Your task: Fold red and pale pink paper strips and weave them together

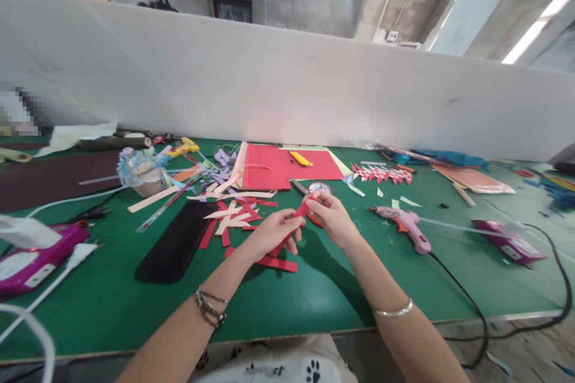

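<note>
Both hands meet over the green table, working on a red paper strip (302,210). My left hand (277,232) pinches the strip's lower part, while my right hand (330,215) grips its upper end with thumb and fingertips. Behind the right hand lie scissors (298,186), partly hidden, beside a round roll (320,188) with a printed label. More red strips (281,264) lie beneath the left hand. To its left, cream strips (233,215) are heaped over red ones.
A black phone (173,245) lies left of the strips. Red sheets (269,164) with a yellow cutter (300,158) lie at the back. A red-white woven paper band (381,173), a pink glue gun (402,224) and a purple device (507,241) are at right. A wrapped cup (146,173) stands left.
</note>
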Available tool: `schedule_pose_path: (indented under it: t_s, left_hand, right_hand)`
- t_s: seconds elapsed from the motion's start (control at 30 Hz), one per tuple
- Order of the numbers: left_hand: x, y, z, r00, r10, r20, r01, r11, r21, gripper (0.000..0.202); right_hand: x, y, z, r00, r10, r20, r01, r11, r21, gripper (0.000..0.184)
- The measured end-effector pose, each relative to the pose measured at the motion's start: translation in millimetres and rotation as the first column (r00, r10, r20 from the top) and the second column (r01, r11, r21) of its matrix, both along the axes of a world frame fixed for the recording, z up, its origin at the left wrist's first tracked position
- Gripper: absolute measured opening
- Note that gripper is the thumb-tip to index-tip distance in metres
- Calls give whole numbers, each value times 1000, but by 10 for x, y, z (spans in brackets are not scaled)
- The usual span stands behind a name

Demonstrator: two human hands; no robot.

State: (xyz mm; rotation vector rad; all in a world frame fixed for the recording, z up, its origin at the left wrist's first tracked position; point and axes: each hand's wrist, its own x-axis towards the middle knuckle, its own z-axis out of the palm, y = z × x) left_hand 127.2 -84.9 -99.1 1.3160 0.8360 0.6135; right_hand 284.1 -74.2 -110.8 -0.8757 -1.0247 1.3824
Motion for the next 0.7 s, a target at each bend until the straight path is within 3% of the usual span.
schedule_pose_path:
  t_s: [0.13,0.23,0.5,0.7]
  left_hand:
    - [-54,33,14,987,66,-143,-41,984,175,37]
    - [-119,81,20,963,130,-234,-49,946,321,36]
    - [-235,128,49,951,106,-291,31,902,431,26]
    - [-325,184,72,919,234,-318,-46,863,503,28]
  right_hand:
    - [43,22,28,995,-37,-90,38,999,11,22]
    - [59,15,57,997,-28,-65,29,999,24,24]
    - [52,-26,62,952,63,300,-49,997,-55,30]
    - [109,11,60,918,-144,368,131,990,61,29]
